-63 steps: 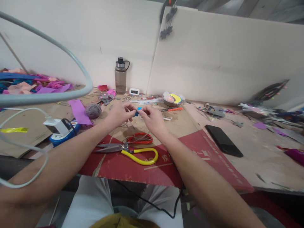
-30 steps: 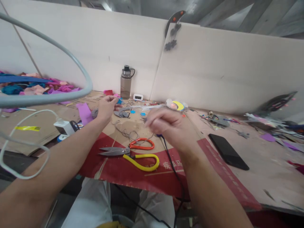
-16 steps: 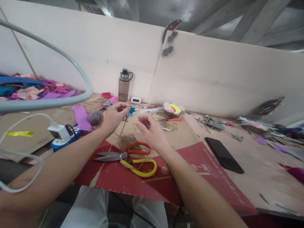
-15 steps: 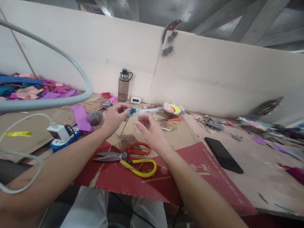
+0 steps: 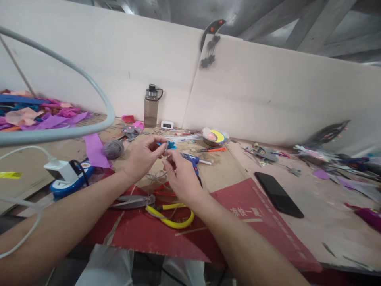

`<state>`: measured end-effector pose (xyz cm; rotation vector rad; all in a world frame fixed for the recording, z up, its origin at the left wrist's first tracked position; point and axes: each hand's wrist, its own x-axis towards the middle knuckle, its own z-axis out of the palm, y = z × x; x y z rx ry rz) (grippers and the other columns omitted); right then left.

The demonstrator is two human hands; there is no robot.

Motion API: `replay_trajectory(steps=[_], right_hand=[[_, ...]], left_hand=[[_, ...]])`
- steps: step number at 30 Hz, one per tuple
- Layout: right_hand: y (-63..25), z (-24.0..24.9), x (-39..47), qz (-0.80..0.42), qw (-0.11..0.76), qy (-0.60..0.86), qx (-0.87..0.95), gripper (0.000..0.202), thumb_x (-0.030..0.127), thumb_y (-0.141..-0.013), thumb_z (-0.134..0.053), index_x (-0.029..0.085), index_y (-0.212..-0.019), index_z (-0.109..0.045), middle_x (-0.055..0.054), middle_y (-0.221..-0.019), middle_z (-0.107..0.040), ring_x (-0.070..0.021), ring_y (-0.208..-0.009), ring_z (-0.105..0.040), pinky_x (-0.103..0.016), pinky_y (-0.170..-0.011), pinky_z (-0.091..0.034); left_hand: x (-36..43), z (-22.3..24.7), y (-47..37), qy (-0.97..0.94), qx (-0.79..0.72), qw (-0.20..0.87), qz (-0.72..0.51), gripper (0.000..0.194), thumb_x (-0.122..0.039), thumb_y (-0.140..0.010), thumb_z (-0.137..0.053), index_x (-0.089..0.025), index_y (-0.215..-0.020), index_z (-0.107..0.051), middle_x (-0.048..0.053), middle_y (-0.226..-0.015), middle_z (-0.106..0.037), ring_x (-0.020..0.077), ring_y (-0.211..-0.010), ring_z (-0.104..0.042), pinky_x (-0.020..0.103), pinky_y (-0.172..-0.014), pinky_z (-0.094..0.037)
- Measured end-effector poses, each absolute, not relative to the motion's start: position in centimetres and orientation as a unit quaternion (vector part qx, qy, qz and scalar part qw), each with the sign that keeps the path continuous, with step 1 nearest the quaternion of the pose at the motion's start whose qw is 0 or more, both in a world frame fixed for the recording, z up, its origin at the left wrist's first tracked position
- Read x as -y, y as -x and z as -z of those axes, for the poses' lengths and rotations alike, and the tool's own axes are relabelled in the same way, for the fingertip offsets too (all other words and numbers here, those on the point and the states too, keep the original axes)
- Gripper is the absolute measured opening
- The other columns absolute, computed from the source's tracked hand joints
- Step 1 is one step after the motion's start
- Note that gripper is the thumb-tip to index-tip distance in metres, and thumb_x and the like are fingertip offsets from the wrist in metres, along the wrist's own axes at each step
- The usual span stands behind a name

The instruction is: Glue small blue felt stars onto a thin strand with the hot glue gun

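My left hand (image 5: 145, 154) pinches a small blue flower-shaped cutout (image 5: 171, 145) between thumb and fingertips. My right hand (image 5: 183, 176) is beside it, its thumb and fingers closed on grey yarn (image 5: 156, 176) just under the cutout. Loose loops of that yarn hang down onto the cardboard below my hands. Scissors (image 5: 175, 225) with one yellow and one red-orange handle lie below, partly covered by my right hand and wrist. A blue glue gun (image 5: 192, 160) with a white stick rests just beyond my right hand.
A grey yarn ball (image 5: 113, 149) and a blue power strip (image 5: 59, 190) with a white charger stand left. A bottle (image 5: 151, 109) and small clock (image 5: 167, 125) are at the back. A phone (image 5: 279, 194) lies right. A pale curved tube (image 5: 104, 99) crosses the upper left.
My right hand has moved left and up to meet my left hand, its fingers closing on the yarn. The blue glue gun now shows more. The view has shifted slightly.
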<state>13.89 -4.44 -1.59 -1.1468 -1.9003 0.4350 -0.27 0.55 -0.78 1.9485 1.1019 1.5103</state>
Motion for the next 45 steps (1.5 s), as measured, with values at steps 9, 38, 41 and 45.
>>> replay_trajectory(steps=[9, 38, 41, 45], right_hand=[[-13.0, 1.6, 5.3, 0.046, 0.222, 0.333, 0.915, 0.029, 0.033, -0.097, -0.041, 0.019, -0.094, -0.066, -0.009, -0.093, -0.067, -0.0208, -0.089, -0.057, -0.035, -0.080, -0.039], [-20.8, 2.0, -0.7, -0.210, 0.275, 0.715, 0.608, 0.019, 0.038, -0.078, -0.050, 0.021, -0.074, -0.057, -0.007, -0.070, -0.062, -0.0250, -0.070, -0.063, -0.035, -0.062, -0.049], [-20.0, 1.2, -0.1, -0.241, 0.419, 0.649, 0.588, 0.017, 0.029, -0.075, -0.050, 0.022, -0.090, -0.053, -0.006, -0.082, -0.063, -0.0213, -0.067, -0.063, -0.034, -0.061, -0.052], [-18.4, 0.1, 1.3, -0.320, 0.580, 0.483, 0.573, 0.028, 0.024, -0.076, -0.050, 0.026, -0.104, -0.046, -0.004, -0.099, -0.065, -0.0186, -0.074, -0.065, -0.034, -0.064, -0.055]], left_hand=[[-2.3, 0.5, 0.3, -0.480, -0.338, 0.528, -0.613, 0.010, -0.022, -0.075, -0.070, -0.016, -0.079, -0.062, 0.000, -0.067, -0.067, 0.0095, -0.059, -0.064, 0.018, -0.055, -0.052], [-4.3, 0.2, 2.2, -0.443, -0.303, 0.544, -0.645, 0.013, -0.014, -0.069, -0.073, -0.013, -0.075, -0.061, -0.002, -0.058, -0.058, 0.0074, -0.048, -0.056, 0.015, -0.038, -0.039], [-4.4, 0.7, 2.2, -0.465, -0.304, 0.533, -0.638, 0.013, -0.016, -0.068, -0.073, -0.013, -0.074, -0.062, -0.003, -0.055, -0.056, 0.0061, -0.044, -0.051, 0.015, -0.038, -0.037], [-4.3, 1.0, 1.9, -0.467, -0.303, 0.540, -0.632, 0.014, -0.016, -0.066, -0.074, -0.013, -0.073, -0.062, -0.004, -0.054, -0.054, 0.0058, -0.043, -0.047, 0.017, -0.041, -0.038]])
